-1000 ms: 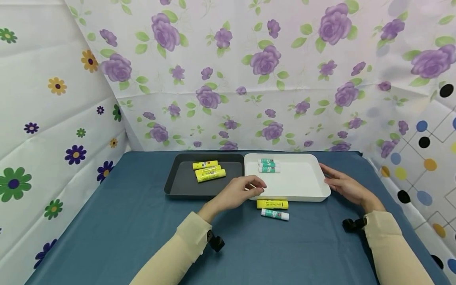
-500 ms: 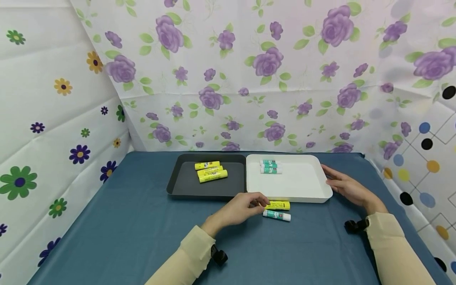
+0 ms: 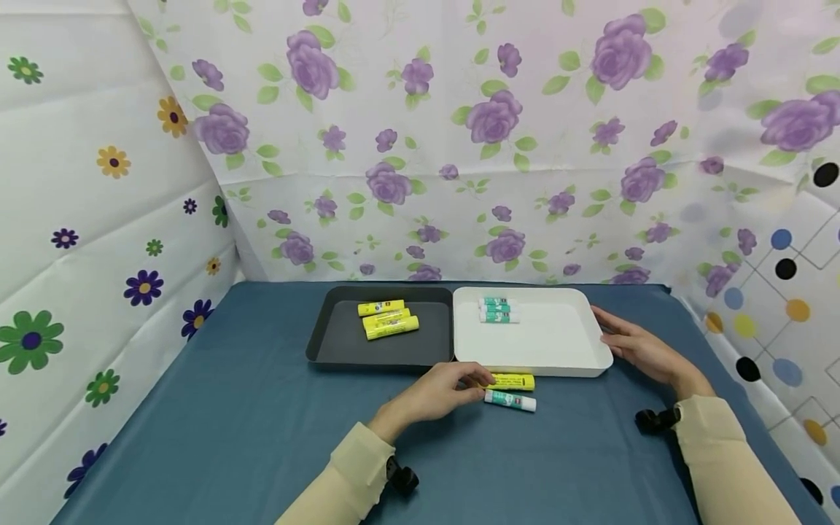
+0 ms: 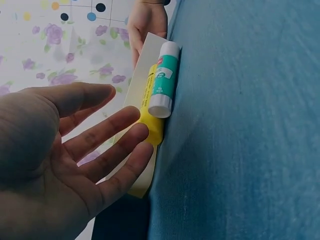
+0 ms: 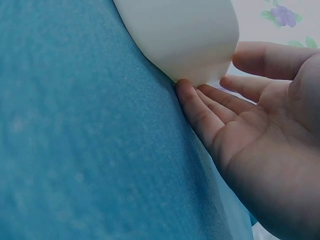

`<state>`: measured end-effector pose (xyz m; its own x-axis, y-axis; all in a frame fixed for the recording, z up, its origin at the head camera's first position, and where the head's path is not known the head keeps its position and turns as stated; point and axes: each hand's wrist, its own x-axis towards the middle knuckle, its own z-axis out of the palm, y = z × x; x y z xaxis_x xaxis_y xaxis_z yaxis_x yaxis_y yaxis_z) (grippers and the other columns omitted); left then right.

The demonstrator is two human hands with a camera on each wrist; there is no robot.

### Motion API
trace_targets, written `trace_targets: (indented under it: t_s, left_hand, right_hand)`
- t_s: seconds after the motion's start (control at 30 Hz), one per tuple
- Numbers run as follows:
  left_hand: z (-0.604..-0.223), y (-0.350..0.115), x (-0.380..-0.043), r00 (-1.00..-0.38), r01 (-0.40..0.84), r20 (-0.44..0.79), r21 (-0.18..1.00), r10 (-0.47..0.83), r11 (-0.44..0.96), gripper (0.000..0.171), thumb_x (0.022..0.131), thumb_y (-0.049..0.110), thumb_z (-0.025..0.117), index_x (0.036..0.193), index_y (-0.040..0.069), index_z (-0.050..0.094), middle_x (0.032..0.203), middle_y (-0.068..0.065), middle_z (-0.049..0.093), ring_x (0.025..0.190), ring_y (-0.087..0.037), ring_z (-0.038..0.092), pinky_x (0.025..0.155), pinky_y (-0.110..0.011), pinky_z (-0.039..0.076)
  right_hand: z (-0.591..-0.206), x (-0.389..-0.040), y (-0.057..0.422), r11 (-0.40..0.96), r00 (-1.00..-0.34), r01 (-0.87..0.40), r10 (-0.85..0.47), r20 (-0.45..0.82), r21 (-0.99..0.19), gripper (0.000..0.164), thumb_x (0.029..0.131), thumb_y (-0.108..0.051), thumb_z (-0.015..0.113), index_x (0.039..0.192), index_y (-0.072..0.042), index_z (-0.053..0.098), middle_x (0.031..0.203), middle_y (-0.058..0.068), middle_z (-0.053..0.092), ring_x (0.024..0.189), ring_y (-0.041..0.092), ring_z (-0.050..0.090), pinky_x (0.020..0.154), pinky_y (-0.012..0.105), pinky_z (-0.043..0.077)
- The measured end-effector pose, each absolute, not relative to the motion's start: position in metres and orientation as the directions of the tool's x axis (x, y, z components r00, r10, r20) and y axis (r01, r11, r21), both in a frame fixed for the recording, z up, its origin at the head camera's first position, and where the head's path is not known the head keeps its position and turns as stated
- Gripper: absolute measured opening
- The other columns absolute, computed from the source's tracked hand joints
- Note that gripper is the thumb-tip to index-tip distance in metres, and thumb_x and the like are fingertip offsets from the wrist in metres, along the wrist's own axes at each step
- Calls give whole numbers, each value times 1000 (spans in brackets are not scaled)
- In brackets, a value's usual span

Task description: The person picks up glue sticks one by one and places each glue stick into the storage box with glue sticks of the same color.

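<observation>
My left hand (image 3: 436,390) hovers over the cloth with loosely bent fingers, its fingertips at the left end of a yellow glue stick (image 3: 515,381). In the left wrist view nothing lies between thumb and fingers. That yellow stick lies along the front wall of a white tray (image 3: 558,335). Just in front of it is a green-and-white glue stick (image 3: 510,401), nearest the hand's thumb. At the tray's right end, my right hand (image 3: 639,354) touches the wall with extended fingers; the right wrist view shows its fingertips (image 5: 185,87) against the tray's lower edge.
A dark grey tray (image 3: 337,339) stands against the white tray's left side, bearing several yellow glue sticks (image 3: 394,327). Small green-and-white glue sticks (image 3: 499,318) lie in the white tray. Blue cloth (image 3: 262,437) covers the table, and a flowered curtain (image 3: 420,146) hangs behind.
My left hand has come down from over the white tray's front left corner to the yellow glue stick in front of it. The right hand stays at the tray's right end.
</observation>
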<state>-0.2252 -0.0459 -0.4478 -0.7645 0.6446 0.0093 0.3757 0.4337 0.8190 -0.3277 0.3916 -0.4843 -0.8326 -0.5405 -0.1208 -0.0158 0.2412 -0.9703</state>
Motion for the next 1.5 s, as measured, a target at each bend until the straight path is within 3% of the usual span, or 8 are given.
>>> trace_targets:
  t_s: [0.87,1.5]
  left_hand:
    - [-450,-47,-221,-742,377,-6,823,670,425,24,105,17,65,129,18,71,124,-2,70,105,-5,63,90,-24,52]
    - [-456,-41,-222,-712,470,36,766,701,438,30,104,12,66,134,15,71,120,-2,69,95,-2,57,83,-20,50]
  right_hand:
    - [-483,-328,387,251,-838,-5,-530,-133,-968,75,113,-19,48,168,-14,-2,173,15,-13,155,45,-13,97,8,38]
    - [-483,-327,387,254,-843,2,-520,-138,-967,76,112,-19,50,168,-14,-2,173,15,-13,155,45,-11,97,8,39]
